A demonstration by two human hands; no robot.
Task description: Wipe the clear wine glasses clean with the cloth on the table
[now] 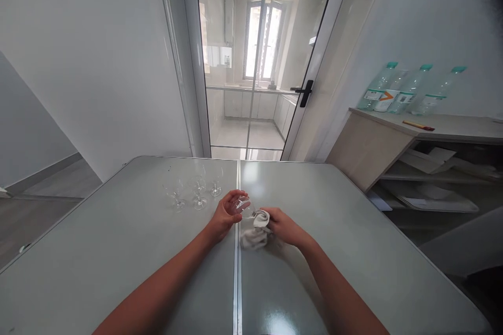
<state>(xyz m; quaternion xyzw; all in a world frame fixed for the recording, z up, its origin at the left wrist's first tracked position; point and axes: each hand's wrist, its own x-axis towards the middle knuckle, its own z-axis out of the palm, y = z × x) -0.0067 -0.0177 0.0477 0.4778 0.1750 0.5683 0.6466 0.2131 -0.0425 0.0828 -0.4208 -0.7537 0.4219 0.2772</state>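
Observation:
My left hand [226, 214] is curled round the bowl of a clear wine glass [242, 203], which lies tilted over the seam in the tabletop. Just to the right, my right hand [278, 223] grips a crumpled whitish cloth [255, 235]. Part of the cloth is bunched up near the glass; its loose end hangs towards the table. The far end of the glass is hard to make out against the cloth. Several more clear stemmed glasses [200, 202] stand upright on the table, left of my left hand.
The grey table [118, 251] has a metal strip down its middle. Beyond it is a glazed door [251, 62] with a black handle [305, 94]. At the right, a wooden shelf unit [377, 141] bears several plastic bottles [408, 91] and a small yellow-red item [418, 125].

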